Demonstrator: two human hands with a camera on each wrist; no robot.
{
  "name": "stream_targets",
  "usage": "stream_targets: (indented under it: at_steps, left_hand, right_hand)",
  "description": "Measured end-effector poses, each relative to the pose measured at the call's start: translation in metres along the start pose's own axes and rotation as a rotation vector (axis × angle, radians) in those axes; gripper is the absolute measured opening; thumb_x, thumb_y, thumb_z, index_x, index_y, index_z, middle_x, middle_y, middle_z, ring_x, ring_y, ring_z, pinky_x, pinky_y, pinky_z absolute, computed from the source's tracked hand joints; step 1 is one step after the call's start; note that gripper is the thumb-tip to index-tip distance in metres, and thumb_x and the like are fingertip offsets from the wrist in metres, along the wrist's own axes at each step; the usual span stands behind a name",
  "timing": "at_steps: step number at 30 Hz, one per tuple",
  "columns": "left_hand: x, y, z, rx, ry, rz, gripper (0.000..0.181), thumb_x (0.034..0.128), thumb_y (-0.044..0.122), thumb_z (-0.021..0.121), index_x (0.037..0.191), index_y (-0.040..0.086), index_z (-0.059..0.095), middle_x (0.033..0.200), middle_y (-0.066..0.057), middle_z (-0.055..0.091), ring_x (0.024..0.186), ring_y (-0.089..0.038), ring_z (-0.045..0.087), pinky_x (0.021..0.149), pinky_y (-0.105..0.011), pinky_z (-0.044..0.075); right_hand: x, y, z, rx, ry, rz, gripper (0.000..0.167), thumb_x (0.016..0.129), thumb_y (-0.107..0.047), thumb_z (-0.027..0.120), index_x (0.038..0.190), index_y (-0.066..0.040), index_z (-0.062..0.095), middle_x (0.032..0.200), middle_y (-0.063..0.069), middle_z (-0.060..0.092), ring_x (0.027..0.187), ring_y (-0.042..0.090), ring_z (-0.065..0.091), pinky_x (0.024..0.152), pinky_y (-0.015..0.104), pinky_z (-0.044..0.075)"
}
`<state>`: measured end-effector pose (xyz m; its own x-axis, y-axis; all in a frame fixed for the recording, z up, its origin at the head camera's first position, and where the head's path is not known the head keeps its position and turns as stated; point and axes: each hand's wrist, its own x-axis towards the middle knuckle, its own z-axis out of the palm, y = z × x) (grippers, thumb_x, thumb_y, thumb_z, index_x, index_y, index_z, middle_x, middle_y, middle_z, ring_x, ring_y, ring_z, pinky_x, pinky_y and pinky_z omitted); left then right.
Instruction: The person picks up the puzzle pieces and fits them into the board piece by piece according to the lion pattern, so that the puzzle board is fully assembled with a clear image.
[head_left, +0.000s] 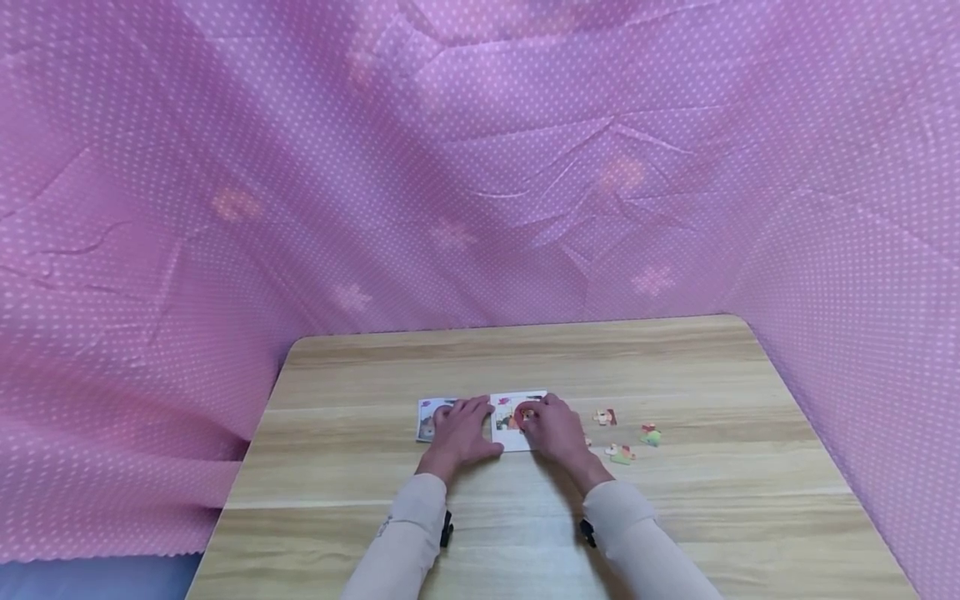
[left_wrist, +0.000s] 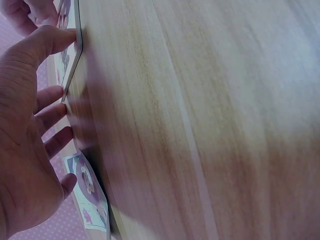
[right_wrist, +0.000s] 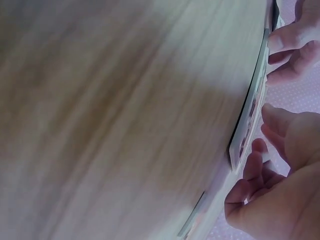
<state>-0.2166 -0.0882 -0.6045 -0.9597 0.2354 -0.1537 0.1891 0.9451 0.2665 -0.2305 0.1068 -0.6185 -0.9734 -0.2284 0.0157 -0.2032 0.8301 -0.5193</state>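
A white puzzle board (head_left: 514,442) with a partly assembled picture lies on the table between the hands. My left hand (head_left: 463,429) rests at its left side, the thumb touching the near edge (left_wrist: 78,47) and the other fingers spread. Under and beside those fingers is a second picture board (head_left: 425,423), partly covered; its bear picture (left_wrist: 89,186) shows in the left wrist view. Over the right part of the white board, my right hand (head_left: 555,429) pinches a small reddish puzzle piece (head_left: 528,412) between thumb and forefinger, its other fingers curled. The fingers hide much of that piece.
Several loose puzzle pieces lie right of the right hand: one brown and cream (head_left: 604,417), one red and green (head_left: 651,435), one greenish (head_left: 620,454). Another is half hidden by the right hand. A pink dotted cloth (head_left: 480,208) hangs behind the wooden table (head_left: 360,525).
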Motion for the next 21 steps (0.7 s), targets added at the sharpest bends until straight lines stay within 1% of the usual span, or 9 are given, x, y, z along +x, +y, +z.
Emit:
stream_targets:
  at_steps: [5,10,12,16,21]
  left_hand:
    - [-0.0001,0.0003,0.0011,0.003,0.003,-0.004,0.076,0.0727,0.057,0.070,0.138,0.023,0.051,0.155,0.004,0.038,0.138,-0.023,0.038,0.109,-0.058,0.025]
    - [0.0008,0.0014,0.0003,0.001,0.003,-0.008,0.077,0.0729,0.057,0.071,0.138,0.022,0.051,0.155,0.004,0.038,0.138,-0.023,0.037,0.110,-0.058,0.025]
    - [0.0008,0.0016,0.0001,-0.001,0.001,-0.008,0.076,0.0732,0.056,0.071,0.138,0.022,0.051,0.155,0.004,0.038,0.138,-0.024,0.037,0.110,-0.058,0.024]
    - [0.0005,0.0011,0.0006,-0.001,-0.001,-0.007,0.076,0.0729,0.056,0.071,0.138,0.022,0.051,0.155,0.004,0.038,0.138,-0.024,0.037,0.109,-0.058,0.025]
    - [0.0008,-0.0001,0.0025,0.007,0.003,-0.003,0.077,0.0719,0.057,0.071,0.138,0.023,0.051,0.155,0.004,0.038,0.138,-0.024,0.038,0.109,-0.059,0.025]
  right_hand:
    - [-0.0003,-0.0030,0.0016,-0.065,0.037,-0.038,0.018,0.091,-0.030,0.064,0.105,-0.029,0.075,0.082,-0.001,0.055,0.073,0.017,0.048,0.063,0.036,0.040]
    - [-0.0015,-0.0030,0.0019,-0.105,0.039,-0.040,0.020,0.091,-0.033,0.064,0.109,-0.032,0.073,0.088,0.000,0.058,0.079,0.020,0.051,0.069,0.042,0.043]
    - [-0.0022,-0.0027,0.0014,-0.104,0.024,-0.033,0.021,0.091,-0.034,0.063,0.111,-0.032,0.072,0.090,0.000,0.058,0.079,0.020,0.051,0.071,0.042,0.043]
    - [-0.0040,-0.0006,-0.0011,-0.083,-0.006,-0.026,0.022,0.091,-0.033,0.063,0.112,-0.034,0.070,0.088,0.000,0.056,0.076,0.019,0.048,0.070,0.041,0.041]
    - [-0.0084,0.0066,-0.0066,-0.061,-0.023,0.021,0.033,0.086,-0.027,0.065,0.119,-0.032,0.068,0.096,0.002,0.054,0.081,0.020,0.049,0.076,0.040,0.043]
